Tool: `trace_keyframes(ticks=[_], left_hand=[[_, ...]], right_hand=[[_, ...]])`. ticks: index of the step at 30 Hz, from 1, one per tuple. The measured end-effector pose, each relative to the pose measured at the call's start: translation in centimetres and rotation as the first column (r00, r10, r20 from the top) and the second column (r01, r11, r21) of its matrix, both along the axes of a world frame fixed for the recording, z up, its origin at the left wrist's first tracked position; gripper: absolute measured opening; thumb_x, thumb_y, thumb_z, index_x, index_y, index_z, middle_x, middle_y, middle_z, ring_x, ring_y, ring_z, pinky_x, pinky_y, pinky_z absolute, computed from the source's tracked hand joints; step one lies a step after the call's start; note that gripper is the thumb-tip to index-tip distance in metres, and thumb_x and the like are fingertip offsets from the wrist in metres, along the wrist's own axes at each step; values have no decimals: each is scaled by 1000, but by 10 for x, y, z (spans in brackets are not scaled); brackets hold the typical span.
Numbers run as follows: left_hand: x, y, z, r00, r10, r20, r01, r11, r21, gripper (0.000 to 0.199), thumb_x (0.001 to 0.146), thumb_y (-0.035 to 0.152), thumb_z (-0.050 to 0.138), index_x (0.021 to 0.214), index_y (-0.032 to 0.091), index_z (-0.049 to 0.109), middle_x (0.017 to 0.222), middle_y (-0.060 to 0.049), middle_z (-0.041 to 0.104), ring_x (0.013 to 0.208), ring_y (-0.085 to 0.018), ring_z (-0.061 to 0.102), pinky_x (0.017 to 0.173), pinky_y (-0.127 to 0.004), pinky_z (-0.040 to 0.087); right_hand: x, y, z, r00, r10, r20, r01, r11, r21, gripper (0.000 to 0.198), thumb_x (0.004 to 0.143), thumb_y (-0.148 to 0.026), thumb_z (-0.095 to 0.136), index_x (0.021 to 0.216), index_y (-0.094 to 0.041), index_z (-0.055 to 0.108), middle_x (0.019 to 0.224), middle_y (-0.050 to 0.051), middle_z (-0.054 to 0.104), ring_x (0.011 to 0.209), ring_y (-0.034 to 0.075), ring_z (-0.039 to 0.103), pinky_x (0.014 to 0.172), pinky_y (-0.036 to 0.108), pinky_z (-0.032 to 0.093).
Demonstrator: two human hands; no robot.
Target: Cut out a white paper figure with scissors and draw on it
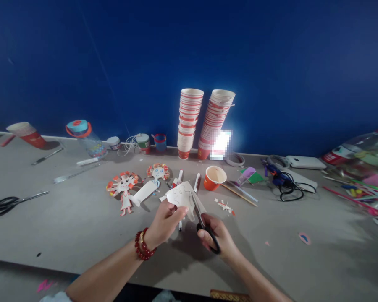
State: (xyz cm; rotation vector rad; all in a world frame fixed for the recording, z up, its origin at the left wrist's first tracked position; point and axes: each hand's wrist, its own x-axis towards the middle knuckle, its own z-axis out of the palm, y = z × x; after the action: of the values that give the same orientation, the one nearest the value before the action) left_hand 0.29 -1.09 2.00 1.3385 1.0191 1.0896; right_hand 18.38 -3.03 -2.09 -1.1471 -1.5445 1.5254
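Note:
Between finger and thumb, my left hand (165, 220) pinches a piece of white paper (179, 195) with lines drawn on it. My right hand (219, 235) is closed round the black handles of a pair of scissors (209, 237). The scissor blades lie at the right side of the paper, above the table. Just beyond the paper are two paper dolls with curled orange-and-white hair, one in a red-edged dress (125, 193) and one in blue (158, 174). A rolled strip of white paper (145, 193) lies between them. Markers (197, 183) lie partly behind the paper.
An orange paper cup (214, 178) stands beyond my right hand, near paper scraps (226, 206). Two tall cup stacks (189, 121) lean by the blue wall. A second pair of scissors (12, 204) lies far left. A glue gun (279, 176) with its cord is at right.

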Motion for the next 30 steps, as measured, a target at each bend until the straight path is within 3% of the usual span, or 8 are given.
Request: trace_keyframes(ticks=[6,18,30], left_hand=[[-1,0,-3,1000,-6,-11,6,1000,-14,22,85,27,52,66,17,48,63,2,43,59,-11,36,58,-22,36],[1,1,2,999,-7,35,6,1000,22,14,85,27,54,80,15,59,73,-3,58,68,-14,49,70,-26,44],[0,1,-2,1000,-5,13,5,1000,16,17,85,28,53,72,16,53,66,1,47,62,-11,39,61,-23,38]], right_hand=[[-1,0,1,1000,2,5,-2,1000,21,64,65,-82,56,64,-22,34,48,-8,37,41,8,37,40,20,22],[-1,-1,-2,999,6,35,-6,1000,18,64,66,-84,53,66,-22,35,48,-7,37,41,8,37,40,20,23],[0,0,-5,996,-22,91,12,994,104,63,68,-83,51,64,-22,35,49,-7,37,42,8,34,41,22,21]])
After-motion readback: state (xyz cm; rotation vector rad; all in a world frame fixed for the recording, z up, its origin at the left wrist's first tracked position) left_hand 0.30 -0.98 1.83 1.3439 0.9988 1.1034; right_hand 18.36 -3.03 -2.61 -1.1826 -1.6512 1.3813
